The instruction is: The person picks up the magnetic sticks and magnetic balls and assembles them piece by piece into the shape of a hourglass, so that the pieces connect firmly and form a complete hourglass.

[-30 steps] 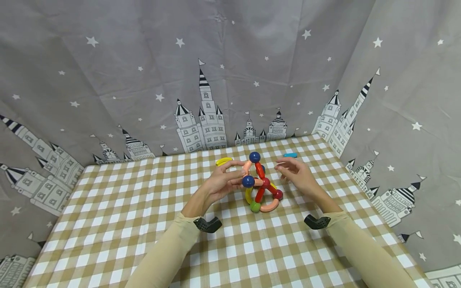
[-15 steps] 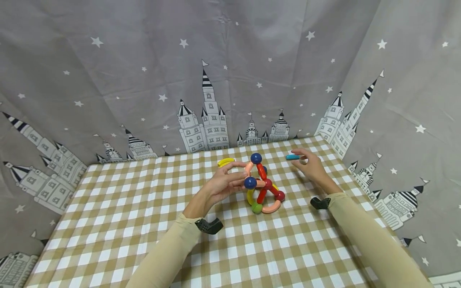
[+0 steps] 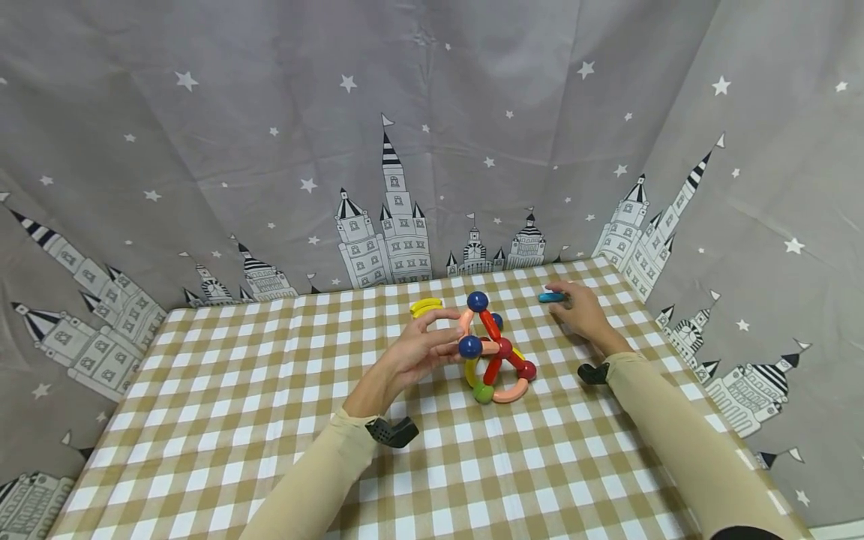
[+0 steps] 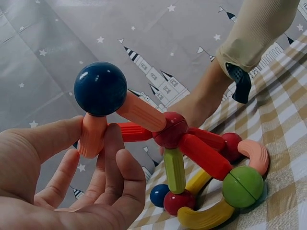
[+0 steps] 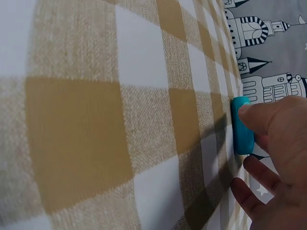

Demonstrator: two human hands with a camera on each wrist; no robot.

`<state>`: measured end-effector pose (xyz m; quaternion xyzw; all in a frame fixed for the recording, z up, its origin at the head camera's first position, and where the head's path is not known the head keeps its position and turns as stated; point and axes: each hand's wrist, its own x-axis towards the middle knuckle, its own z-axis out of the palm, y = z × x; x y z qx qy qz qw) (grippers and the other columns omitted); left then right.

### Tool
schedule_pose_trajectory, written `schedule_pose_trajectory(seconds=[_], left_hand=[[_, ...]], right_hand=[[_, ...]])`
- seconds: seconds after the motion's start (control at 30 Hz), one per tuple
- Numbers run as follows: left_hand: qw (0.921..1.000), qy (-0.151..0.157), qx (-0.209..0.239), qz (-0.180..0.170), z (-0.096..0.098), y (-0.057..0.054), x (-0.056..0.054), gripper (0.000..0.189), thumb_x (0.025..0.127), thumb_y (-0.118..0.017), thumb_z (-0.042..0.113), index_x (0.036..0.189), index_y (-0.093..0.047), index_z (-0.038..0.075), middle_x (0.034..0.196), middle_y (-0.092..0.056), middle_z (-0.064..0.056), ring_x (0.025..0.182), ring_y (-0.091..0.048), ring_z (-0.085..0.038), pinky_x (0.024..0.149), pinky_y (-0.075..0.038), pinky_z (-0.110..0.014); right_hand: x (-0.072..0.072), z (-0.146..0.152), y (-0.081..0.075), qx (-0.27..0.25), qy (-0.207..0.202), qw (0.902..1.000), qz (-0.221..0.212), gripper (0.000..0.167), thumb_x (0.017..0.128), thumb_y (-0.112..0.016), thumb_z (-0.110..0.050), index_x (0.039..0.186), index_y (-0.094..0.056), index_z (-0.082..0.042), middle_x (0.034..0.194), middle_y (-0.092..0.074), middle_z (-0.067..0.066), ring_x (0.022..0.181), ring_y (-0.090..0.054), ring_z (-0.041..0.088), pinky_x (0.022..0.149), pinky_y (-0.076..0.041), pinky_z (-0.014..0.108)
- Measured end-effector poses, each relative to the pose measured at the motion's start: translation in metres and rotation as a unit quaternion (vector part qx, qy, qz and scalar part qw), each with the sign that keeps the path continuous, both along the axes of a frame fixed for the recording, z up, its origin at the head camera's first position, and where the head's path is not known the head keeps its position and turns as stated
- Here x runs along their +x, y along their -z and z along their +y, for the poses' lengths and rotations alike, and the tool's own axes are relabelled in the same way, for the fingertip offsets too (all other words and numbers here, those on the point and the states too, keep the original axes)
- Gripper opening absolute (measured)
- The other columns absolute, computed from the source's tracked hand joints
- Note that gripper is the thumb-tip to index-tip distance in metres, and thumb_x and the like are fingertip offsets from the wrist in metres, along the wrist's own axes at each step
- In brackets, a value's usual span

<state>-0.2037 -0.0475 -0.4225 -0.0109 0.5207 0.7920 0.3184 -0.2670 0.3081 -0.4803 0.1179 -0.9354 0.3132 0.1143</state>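
Observation:
A toy structure of magnetic sticks and balls stands on the checked cloth; a red ball (image 3: pixel 504 347) joins several of its sticks. My left hand (image 3: pixel 420 349) pinches an upright peach stick (image 4: pixel 91 136) between thumb and fingers, below a dark blue ball (image 4: pixel 100 88). Lower down, a green ball (image 4: pixel 243 186) and curved yellow and peach pieces form the base on the cloth. Off to the right and farther back, my right hand (image 3: pixel 582 311) pinches a turquoise-blue stick (image 5: pixel 242 125) lying at the cloth, its thumb on the near face; the other fingers are partly hidden behind it.
Curved yellow sticks (image 3: pixel 426 306) lie behind my left hand. The checked tablecloth (image 3: pixel 223 420) reaches back to a grey curtain (image 3: pixel 270 67) printed with castles and stars, which rises along the rear and right sides.
My right hand has moved away from the structure, back and to the right, and taken hold of the blue stick. The left hand keeps its grip on the peach stick, nearly still.

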Motion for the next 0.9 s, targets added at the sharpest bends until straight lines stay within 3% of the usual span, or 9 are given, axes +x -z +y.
schedule_pose_trajectory(seconds=[0.23, 0.4, 0.53, 0.73, 0.83, 0.9], left_hand=[[1.0, -0.004, 0.008, 0.0, 0.0, 0.005, 0.001, 0.041, 0.098, -0.069, 0.005, 0.137, -0.055, 0.011, 0.113, -0.064, -0.013, 0.083, -0.068, -0.021, 0.095, -0.055, -0.042], [0.9997, -0.011, 0.019, -0.003, 0.0, 0.008, 0.003, 0.038, 0.099, -0.066, 0.003, 0.134, -0.055, 0.011, 0.112, -0.064, -0.014, 0.087, -0.067, -0.023, 0.089, -0.057, -0.039], [0.9996, -0.013, 0.027, -0.002, -0.001, 0.008, 0.005, 0.036, 0.1, -0.064, 0.003, 0.133, -0.054, 0.012, 0.111, -0.065, -0.014, 0.089, -0.067, -0.023, 0.087, -0.057, -0.037], [0.9994, -0.016, 0.03, -0.005, -0.002, 0.008, 0.005, 0.04, 0.1, -0.065, 0.004, 0.138, -0.054, 0.013, 0.114, -0.064, -0.015, 0.091, -0.068, -0.023, 0.083, -0.058, -0.035], [0.9993, -0.015, 0.034, 0.005, -0.002, 0.008, 0.006, 0.042, 0.1, -0.064, 0.004, 0.14, -0.052, 0.013, 0.112, -0.066, -0.015, 0.091, -0.069, -0.024, 0.083, -0.058, -0.035], [0.9992, -0.016, 0.036, 0.011, -0.001, 0.008, 0.006, 0.042, 0.1, -0.064, 0.003, 0.14, -0.052, 0.012, 0.111, -0.068, -0.014, 0.091, -0.069, -0.024, 0.083, -0.058, -0.036]], right_hand=[[-0.003, 0.001, 0.005, 0.0, 0.003, 0.9999, -0.012, 0.029, 0.092, -0.07, 0.002, 0.121, -0.068, 0.005, 0.107, -0.071, 0.026, 0.097, -0.065, 0.041, 0.087, -0.05, 0.054], [-0.004, 0.002, 0.005, 0.008, 0.02, 0.9992, -0.034, 0.025, 0.095, -0.068, 0.0, 0.119, -0.069, 0.003, 0.102, -0.071, 0.022, 0.088, -0.063, 0.034, 0.08, -0.048, 0.047], [-0.005, 0.002, 0.003, 0.02, 0.018, 0.9987, -0.044, 0.026, 0.096, -0.067, -0.001, 0.121, -0.069, 0.002, 0.106, -0.07, 0.023, 0.091, -0.064, 0.036, 0.082, -0.049, 0.049], [-0.004, 0.0, -0.003, 0.041, -0.002, 0.9974, -0.059, 0.033, 0.096, -0.061, 0.004, 0.128, -0.067, 0.003, 0.129, -0.065, 0.028, 0.118, -0.061, 0.045, 0.102, -0.045, 0.058], [-0.002, -0.002, -0.006, 0.047, -0.01, 0.9973, -0.055, 0.034, 0.095, -0.06, 0.006, 0.129, -0.067, 0.002, 0.13, -0.064, 0.028, 0.118, -0.061, 0.045, 0.101, -0.047, 0.058], [0.001, -0.004, -0.008, 0.043, -0.017, 0.9977, -0.05, 0.034, 0.096, -0.061, 0.005, 0.129, -0.067, 0.002, 0.126, -0.066, 0.027, 0.108, -0.065, 0.042, 0.093, -0.05, 0.055]])
